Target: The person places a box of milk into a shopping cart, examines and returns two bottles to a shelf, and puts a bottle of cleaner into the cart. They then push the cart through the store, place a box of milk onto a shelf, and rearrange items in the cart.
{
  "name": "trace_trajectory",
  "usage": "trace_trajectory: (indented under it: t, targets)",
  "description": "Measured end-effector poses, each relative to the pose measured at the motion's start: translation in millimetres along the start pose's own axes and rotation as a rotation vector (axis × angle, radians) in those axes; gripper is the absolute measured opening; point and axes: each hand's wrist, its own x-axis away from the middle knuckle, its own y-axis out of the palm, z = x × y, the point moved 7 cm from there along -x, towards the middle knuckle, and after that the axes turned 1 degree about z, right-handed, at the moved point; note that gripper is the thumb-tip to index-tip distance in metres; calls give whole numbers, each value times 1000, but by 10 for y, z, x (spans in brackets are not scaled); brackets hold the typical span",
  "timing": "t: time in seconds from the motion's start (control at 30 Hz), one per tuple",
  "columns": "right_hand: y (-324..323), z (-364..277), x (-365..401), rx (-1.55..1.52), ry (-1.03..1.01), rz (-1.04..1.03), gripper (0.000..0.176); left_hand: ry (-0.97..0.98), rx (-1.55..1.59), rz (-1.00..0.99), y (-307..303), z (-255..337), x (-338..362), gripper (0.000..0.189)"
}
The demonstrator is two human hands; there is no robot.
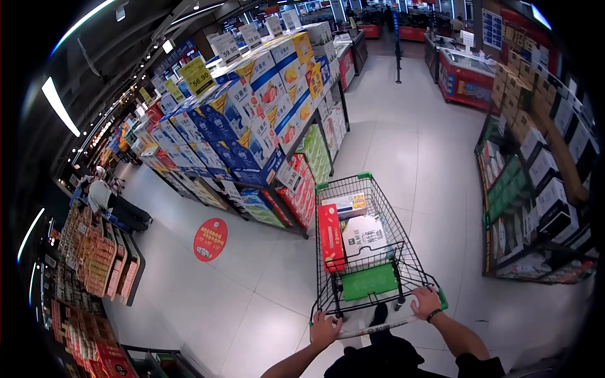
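Shopping cart [343, 180] is located in the lower middle, basket extending forward from the person. Handle bar [372, 329] is held at both ends: left hand [325, 329] closed over its left end, right hand [426, 303] closed over its right end, just beside the green corner piece [443, 298]. Hands are set well apart — grip firmness cannot be told. Dark wristband [433, 314] is worn on the right wrist.

Inside the basket: a red box [330, 236] is placed along the left wall, a white carton [367, 238] just beside it on the right, a white-and-yellow pack [353, 203] ahead of both. Green panel [370, 281] is mounted at the near end, between the goods and the handle.

Surroundings: blue-and-white cartons [242, 104] are stacked high on the left, topped by a yellow price sign [196, 76] reading 56.90. Round red sticker [210, 239] is fixed to the pale floor [403, 151]. Boxes [554, 201] are shelved on the right. Red counter [466, 79] is seen farther ahead, right of a black post [397, 50]. Another person [116, 205] is visible at far left, near the shelves.
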Motion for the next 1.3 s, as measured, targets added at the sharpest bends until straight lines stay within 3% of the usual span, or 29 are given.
trace_trajectory:
  t: [0.3,0.43,0.9,0.93,1.3]
  targets:
    - [-157,613,-1029,-28,21,6,28,18,-35,20,-34,309,-1297,42]
    - [-267,905,-1435,-34,68,20,22,-3,18,-95,20,444,-1853,47]
    - [-421,1830,-3189,0,151,22,24,83,-20,32,-74,931,-4029,51]
    - [-420,1911,-3320,-3,158,52,25,44,-21,-39,-31,937,-4229,51]
    - [-604,2550,-4788,102,187,84,23,79,14,-38,-78,1230,-6042,50]
